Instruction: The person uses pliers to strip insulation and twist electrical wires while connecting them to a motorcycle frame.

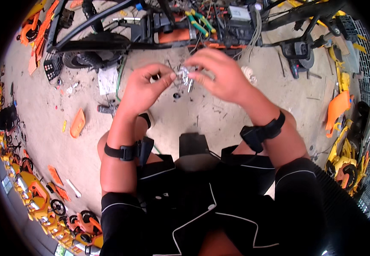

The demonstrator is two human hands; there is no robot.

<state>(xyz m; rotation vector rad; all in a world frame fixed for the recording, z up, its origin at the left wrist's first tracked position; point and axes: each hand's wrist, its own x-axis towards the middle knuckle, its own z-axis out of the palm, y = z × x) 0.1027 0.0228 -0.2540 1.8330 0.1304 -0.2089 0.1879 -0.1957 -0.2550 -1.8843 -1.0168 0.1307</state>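
Note:
Both my hands meet in front of me, over the concrete floor. Between their fingertips is a small, shiny silver piece (185,77); its exact kind is too small to make out. My right hand (221,76) pinches it from the right with bent fingers and thumb. From the left, the thumb and forefinger of my left hand (144,87) close together at the piece's edge. A bright, narrow metal end (190,86) points down below the right fingertips. Black straps with small boxes circle both forearms.
Just beyond my hands stands a black tubular vehicle frame (97,19) with a tyre (76,59). Green-and-yellow-handled pliers (198,24) lie on it among cables. A white sheet (107,82) and an orange plastic panel (78,123) lie left; a power tool (295,68) lies right.

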